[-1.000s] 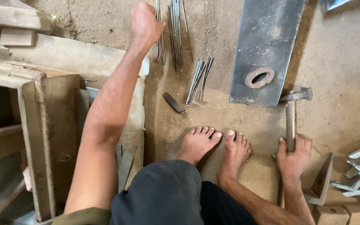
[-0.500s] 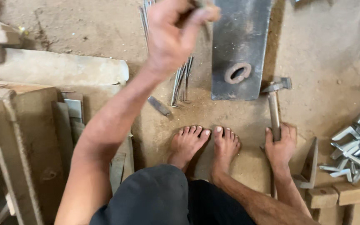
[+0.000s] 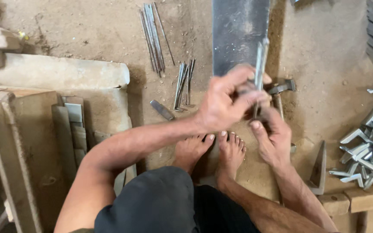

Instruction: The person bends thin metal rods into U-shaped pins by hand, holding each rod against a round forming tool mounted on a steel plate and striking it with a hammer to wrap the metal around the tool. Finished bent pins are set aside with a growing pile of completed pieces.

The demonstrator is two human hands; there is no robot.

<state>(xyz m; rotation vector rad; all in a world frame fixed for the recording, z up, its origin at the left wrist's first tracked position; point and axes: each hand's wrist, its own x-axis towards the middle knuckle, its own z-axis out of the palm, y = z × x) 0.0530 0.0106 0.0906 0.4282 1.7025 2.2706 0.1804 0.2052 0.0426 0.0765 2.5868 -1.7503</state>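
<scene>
Left hand [image 3: 225,101] fingers around metal strip [image 3: 260,69] (upright); right hand [image 3: 273,136] below.

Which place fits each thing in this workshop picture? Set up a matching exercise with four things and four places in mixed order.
Things:
1. thin metal strip
2. hammer
3. heap of bent metal pieces
4. bundle of long rods

Places:
A. on the ground at the far right
B. on the ground, upper middle
C. held upright in the left hand
D. on the ground just beyond the right hand

Pairs: 1-C, 2-D, 3-A, 4-B
</scene>
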